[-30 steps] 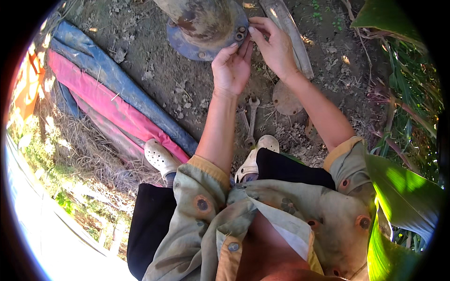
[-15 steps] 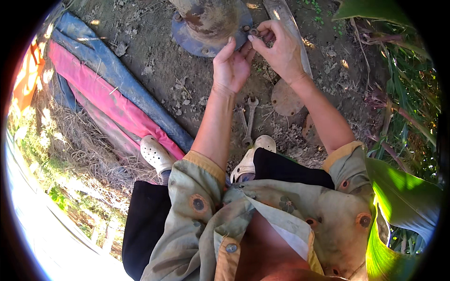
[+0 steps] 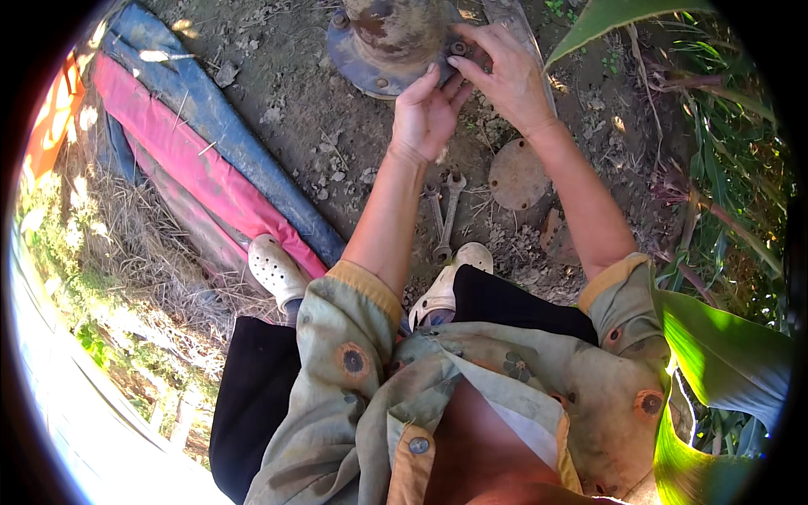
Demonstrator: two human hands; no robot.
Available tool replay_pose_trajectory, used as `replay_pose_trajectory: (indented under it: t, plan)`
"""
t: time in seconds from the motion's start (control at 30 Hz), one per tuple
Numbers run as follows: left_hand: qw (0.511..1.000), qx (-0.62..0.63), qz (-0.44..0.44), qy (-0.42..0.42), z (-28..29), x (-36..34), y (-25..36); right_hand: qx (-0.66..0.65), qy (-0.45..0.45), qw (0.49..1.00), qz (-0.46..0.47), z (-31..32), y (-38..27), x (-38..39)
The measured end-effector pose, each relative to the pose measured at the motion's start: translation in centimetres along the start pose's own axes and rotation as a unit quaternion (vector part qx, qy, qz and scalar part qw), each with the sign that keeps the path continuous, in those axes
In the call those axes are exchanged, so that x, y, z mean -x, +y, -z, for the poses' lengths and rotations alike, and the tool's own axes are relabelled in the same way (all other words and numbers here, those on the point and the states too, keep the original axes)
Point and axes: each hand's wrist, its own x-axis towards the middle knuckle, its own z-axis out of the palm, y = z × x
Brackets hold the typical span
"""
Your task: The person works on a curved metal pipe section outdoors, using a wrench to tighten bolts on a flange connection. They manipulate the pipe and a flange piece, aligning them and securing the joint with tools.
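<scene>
Where the top edge cuts across at 12 o'clock, a rusty, bell-shaped metal fitting loses its upper end, its bluish flange ringed by bare soil. Clear print shows on the shirt, as orange and dark flowers; any stamping on the two wrenches, lying just off the middle towards 1 o'clock, is too small to read. The right hand has thumb and forefinger apart, on either side of a nut at the flange's 3 o'clock edge. The left hand turns its palm up, thumb apart from the fingers, whose tips are half hidden near the right thumb. From this view I cannot tell whether either hand grips anything. A wooden board runs out of sight behind the right hand. At 2 o'clock lies a round metal disc, and near it a rusty plate is partly covered by the right forearm. Towards 8 o'clock, white glare swallows the ground
</scene>
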Motion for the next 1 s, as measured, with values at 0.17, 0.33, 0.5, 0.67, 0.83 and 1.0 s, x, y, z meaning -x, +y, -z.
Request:
replay_pose_trajectory:
  t: [0.17, 0.33, 0.5, 0.67, 0.83, 1.0]
  plan:
    - [1.000, 0.007, -0.003, 0.018, -0.5, 0.0, -0.1, 0.012, -0.030, 0.999, 0.021, 0.0, 1.0, -0.2]
    - [1.000, 0.008, -0.010, 0.023, 0.0, 0.1, -0.1, 0.159, -0.061, 0.985, -0.027, 0.4, -0.7, -0.8]
    - [1.000, 0.009, 0.002, 0.010, -0.2, 0.1, 0.1, 0.119, -0.061, 0.989, 0.058, 0.7, 0.1, -0.9]
    - [1.000, -0.001, -0.015, 0.025, 0.3, 0.1, 0.2, 0.148, -0.069, 0.986, 0.043, 1.2, -1.5, -1.5]
    - [1.000, 0.015, -0.008, 0.021, 0.0, -0.1, -0.2, 0.237, -0.114, 0.964, 0.047, 0.9, -0.1, -1.7]
    - [0.999, 0.018, -0.022, 0.032, -0.7, 0.1, 0.0, 0.228, -0.100, 0.963, 0.100, 1.7, -0.7, -1.9]
